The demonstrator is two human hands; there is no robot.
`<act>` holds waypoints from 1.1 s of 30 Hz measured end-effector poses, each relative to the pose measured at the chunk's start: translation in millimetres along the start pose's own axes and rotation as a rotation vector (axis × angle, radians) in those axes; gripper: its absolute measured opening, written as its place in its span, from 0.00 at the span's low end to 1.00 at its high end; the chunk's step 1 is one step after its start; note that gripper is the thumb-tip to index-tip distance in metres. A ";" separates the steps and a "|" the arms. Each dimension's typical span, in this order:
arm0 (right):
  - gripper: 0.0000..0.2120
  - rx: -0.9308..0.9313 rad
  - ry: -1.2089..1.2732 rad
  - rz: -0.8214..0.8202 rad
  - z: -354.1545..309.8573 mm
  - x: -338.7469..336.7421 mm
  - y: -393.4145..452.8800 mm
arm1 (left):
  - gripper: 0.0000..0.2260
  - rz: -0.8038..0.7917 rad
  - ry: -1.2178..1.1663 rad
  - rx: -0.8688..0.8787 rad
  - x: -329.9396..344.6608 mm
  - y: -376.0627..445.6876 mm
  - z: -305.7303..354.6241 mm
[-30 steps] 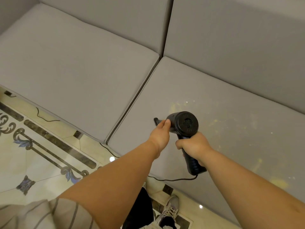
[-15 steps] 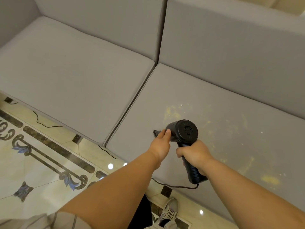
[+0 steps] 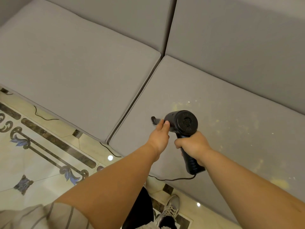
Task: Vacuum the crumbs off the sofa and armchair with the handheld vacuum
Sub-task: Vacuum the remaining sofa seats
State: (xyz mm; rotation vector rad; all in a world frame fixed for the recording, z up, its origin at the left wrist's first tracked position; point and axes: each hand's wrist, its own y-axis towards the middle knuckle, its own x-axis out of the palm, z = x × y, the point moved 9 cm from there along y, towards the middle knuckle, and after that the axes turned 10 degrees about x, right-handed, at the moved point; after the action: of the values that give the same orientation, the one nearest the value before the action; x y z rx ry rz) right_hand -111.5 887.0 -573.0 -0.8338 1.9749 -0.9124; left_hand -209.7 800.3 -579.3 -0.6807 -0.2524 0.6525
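A black handheld vacuum (image 3: pixel 183 122) hovers over the right seat cushion (image 3: pixel 222 146) of a grey sofa. My right hand (image 3: pixel 192 143) grips its handle. My left hand (image 3: pixel 159 135) holds the front of its body, just behind the narrow nozzle (image 3: pixel 154 120), which points left onto the cushion. Yellowish crumbs (image 3: pixel 236 124) are scattered over the cushion to the right of the vacuum, with a denser patch of crumbs (image 3: pixel 279 182) near the front right edge.
The left seat cushion (image 3: pixel 79 76) looks free of crumbs. The vacuum's black cord (image 3: pixel 171 179) trails from the handle down over the sofa's front edge onto the patterned tile floor (image 3: pixel 33 154). My shoe (image 3: pixel 170 209) stands by the sofa front.
The view has shifted slightly. Both hands keep their grip on the vacuum, which sits a little higher in view with its nozzle at about the same spot on the cushion.
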 end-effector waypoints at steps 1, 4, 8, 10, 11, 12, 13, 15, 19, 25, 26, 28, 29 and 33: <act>0.11 0.008 -0.001 -0.003 2.2 -1.8 -1.7 | 0.24 -0.002 -0.006 -0.003 1.9 -1.6 -0.4; 0.11 0.024 -0.014 -0.018 10.4 -4.0 -9.3 | 0.24 -0.007 -0.016 -0.015 8.3 -11.5 -3.4; 0.11 0.035 -0.031 -0.019 24.2 -6.7 -19.8 | 0.23 -0.012 -0.007 -0.031 15.6 -27.7 -11.4; 0.11 0.035 -0.042 -0.028 32.7 -8.5 -25.7 | 0.23 -0.014 -0.011 -0.038 21.2 -36.3 -15.8; 0.11 0.037 -0.045 -0.030 36.9 -9.8 -28.2 | 0.22 -0.015 -0.012 -0.039 24.2 -40.1 -17.7; 0.11 0.038 -0.045 -0.029 40.1 -11.7 -30.1 | 0.22 -0.016 -0.013 -0.040 27.2 -43.3 -19.1; 0.11 0.035 -0.045 -0.024 42.6 -14.2 -32.4 | 0.22 -0.017 -0.015 -0.039 30.2 -46.2 -20.2; 0.11 0.019 -0.047 -0.015 44.4 -18.5 -35.6 | 0.22 -0.017 -0.028 -0.036 34.1 -50.4 -20.6; 0.11 -0.019 -0.023 -0.006 38.8 -17.6 -39.2 | 0.24 0.001 -0.052 -0.004 28.7 -53.3 -14.7; 0.13 -0.065 -0.033 -0.050 19.7 15.4 -31.3 | 0.24 0.087 -0.034 0.001 -8.7 -42.6 -15.2; 0.12 -0.064 -0.048 -0.049 20.5 18.3 -29.1 | 0.24 0.093 -0.030 -0.005 -12.1 -39.9 -18.1; 0.14 -0.049 -0.081 -0.041 27.1 18.4 -26.5 | 0.24 0.083 -0.015 -0.026 -11.2 -36.2 -26.1; 0.15 -0.043 -0.086 -0.035 30.6 15.0 -27.3 | 0.24 0.074 -0.005 -0.032 -7.3 -36.4 -28.5; 0.14 0.006 -0.110 0.020 50.7 -12.9 -33.5 | 0.23 0.006 0.011 -0.051 24.4 -41.3 -32.1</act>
State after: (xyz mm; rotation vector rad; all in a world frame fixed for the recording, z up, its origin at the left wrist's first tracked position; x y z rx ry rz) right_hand -54.5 864.4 -562.4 -0.8413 1.8814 -0.8424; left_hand -157.7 775.3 -576.4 -0.7341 -0.2577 0.6497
